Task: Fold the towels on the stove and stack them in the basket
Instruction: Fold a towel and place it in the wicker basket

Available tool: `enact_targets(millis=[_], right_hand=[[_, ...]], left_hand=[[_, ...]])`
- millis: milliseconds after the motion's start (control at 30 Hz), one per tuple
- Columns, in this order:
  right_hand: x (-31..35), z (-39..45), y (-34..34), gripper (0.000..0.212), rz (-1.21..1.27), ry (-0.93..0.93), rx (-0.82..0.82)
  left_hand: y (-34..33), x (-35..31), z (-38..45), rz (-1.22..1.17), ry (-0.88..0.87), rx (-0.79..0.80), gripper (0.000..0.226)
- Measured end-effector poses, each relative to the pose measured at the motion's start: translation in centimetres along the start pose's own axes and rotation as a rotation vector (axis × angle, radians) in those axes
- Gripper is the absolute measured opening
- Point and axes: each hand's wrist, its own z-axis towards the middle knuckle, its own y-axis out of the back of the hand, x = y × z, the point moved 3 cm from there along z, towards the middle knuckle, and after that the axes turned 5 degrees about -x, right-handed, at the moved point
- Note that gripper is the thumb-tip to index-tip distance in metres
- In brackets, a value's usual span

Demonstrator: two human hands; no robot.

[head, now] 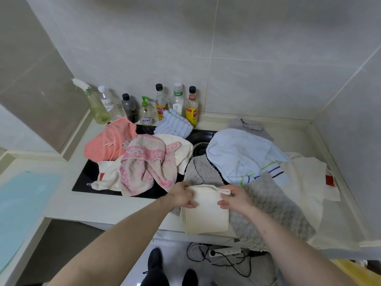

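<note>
A small cream towel [207, 215] hangs folded over the counter's front edge. My left hand [180, 196] grips its upper left edge and my right hand [235, 198] pinches its upper right edge. Behind them the black stove [82, 180] is covered with loose towels: a coral one [107, 141], a pink patterned one [144, 162], a blue ribbed one [174, 124], a pale blue striped one [241, 155], a grey fluffy one [274, 205] and a white one [303, 178] at the right. No basket is in view.
Several bottles, among them a spray bottle [93, 102] and sauce bottles [161, 102], stand along the tiled back wall. A pale blue sheet [22, 209] lies on the left counter. On the floor below are a power strip [224, 251] with cables and my black shoes [154, 259].
</note>
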Motion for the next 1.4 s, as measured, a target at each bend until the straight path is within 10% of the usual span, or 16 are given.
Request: enact_targets(millis=[167,800,1200,1400], right_hand=[[-0.6,-0.5,0.0,0.022,0.053,0.018,0.01],[-5.3,-3.8,-0.2,0.048,-0.667,0.353,-0.022],[-7.1,-4.0,-0.7,0.004,-0.648,0.238,0.016],[-7.2,-3.0,-1.4,0.014,-0.531,0.222,-0.074]], left_hand=[[-0.6,1.3,0.2,-0.132,-0.086,-0.097,0.026],[-2.8,7.5,-3.3,0.573,-0.648,0.03,0.049],[-3.2,8.3,-3.0,0.541,-0.442,-0.066,0.023],[-3.4,7.1,-2.4,0.497,-0.261,-0.26,0.049]])
